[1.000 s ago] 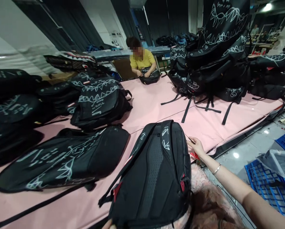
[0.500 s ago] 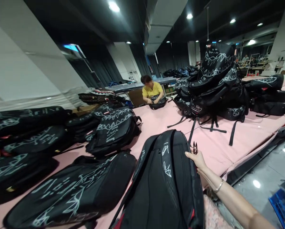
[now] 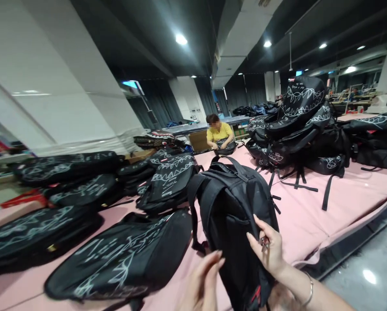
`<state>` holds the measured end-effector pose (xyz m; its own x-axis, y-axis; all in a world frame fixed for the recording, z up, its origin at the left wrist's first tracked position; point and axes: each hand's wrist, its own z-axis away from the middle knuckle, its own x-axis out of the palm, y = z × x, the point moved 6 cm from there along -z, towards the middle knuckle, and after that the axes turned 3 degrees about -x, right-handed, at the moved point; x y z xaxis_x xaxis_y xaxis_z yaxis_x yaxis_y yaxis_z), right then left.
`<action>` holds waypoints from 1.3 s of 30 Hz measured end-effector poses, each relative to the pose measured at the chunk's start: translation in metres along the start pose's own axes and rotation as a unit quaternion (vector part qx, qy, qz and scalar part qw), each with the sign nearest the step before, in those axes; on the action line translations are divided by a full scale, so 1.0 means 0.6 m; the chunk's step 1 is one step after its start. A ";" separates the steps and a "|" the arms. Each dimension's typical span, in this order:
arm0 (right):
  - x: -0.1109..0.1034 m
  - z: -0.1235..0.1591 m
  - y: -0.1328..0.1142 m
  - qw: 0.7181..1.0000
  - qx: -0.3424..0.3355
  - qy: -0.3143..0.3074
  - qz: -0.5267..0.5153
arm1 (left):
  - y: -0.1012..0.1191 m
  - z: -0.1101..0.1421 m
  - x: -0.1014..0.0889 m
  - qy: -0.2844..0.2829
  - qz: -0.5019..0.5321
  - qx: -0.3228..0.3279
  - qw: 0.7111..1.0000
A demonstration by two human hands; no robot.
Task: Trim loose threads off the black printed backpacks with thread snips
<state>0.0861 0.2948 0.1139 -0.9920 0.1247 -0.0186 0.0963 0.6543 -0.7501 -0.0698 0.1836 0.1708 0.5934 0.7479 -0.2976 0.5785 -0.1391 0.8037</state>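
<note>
A black backpack [image 3: 242, 207] stands upright before me, its straps and back panel facing me and a red tag low on it. My right hand [image 3: 271, 248] is closed around small metal thread snips [image 3: 264, 242], with its thumb and forefinger against the backpack's right side. My left hand [image 3: 201, 280], slightly blurred, is near the backpack's lower left edge with its fingers stretched out; I see nothing in it. To the left lies another black backpack [image 3: 122, 255] with white scribble print, flat on the pink-covered table [image 3: 310, 216].
More printed backpacks [image 3: 174, 172] lie along the left. A tall heap of backpacks [image 3: 300, 125] stands at the back right, straps trailing over the table. Across the table a person in a yellow top [image 3: 220, 134] bends over a bag. Grey floor [image 3: 362, 268] shows at the right.
The backpack before me has been turned, and its top handle and plain strap side now show. My right hand has moved down its side. My left hand has come into view.
</note>
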 end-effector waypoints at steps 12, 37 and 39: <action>-0.043 0.006 -0.005 0.980 0.118 -0.126 -0.102 | 0.094 -0.015 0.098 -0.093 0.006 0.175 0.980; -0.052 0.033 -0.030 0.820 0.363 -0.258 -0.361 | 0.073 -0.006 0.101 -0.113 0.123 0.072 0.983; -0.051 0.032 -0.031 0.818 0.366 -0.263 -0.358 | 0.075 -0.004 0.101 -0.110 0.116 0.075 0.984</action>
<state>0.1131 0.2643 0.1159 -0.6894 -0.5583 0.4616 -0.4086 -0.2265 -0.8842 -0.0092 0.2245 0.1902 0.8167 0.5280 -0.2328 0.4793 -0.3960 0.7833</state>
